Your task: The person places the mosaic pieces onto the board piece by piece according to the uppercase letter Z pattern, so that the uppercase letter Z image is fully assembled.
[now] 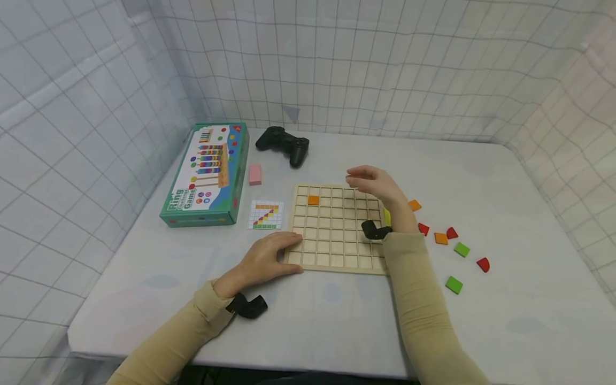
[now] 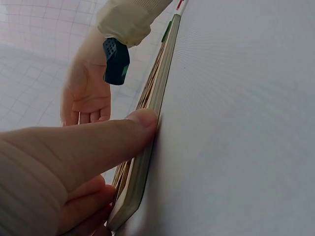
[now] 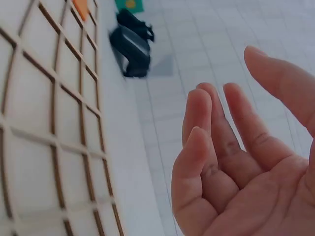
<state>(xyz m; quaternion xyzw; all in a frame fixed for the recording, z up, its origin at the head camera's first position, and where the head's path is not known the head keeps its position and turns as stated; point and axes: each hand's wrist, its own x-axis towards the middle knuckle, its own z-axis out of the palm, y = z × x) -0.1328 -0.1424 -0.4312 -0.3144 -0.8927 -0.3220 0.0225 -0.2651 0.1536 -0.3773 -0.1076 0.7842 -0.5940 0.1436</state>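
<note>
A wooden grid board (image 1: 337, 233) lies flat in front of me, one orange square tile (image 1: 313, 200) in a cell at its upper left. My left hand (image 1: 264, 258) holds the board's near left corner; in the left wrist view its thumb (image 2: 140, 120) presses the edge and the fingers lie round the corner. Over the board's far right part hovers my right hand (image 1: 380, 184), its fingers loosely bent and nothing in them, as the right wrist view shows. Yellow pieces (image 1: 387, 216) are partly hidden by the right wrist. A pattern card (image 1: 266, 215) lies left of the board.
Right of the board are scattered orange tiles (image 1: 440, 238), green tiles (image 1: 454, 284) and red rounded pieces (image 1: 483, 264). A game box (image 1: 207, 171), a pink block (image 1: 255, 175) and a black game controller (image 1: 284, 144) sit farther back. Gridded cloth walls (image 1: 366, 69) enclose the table.
</note>
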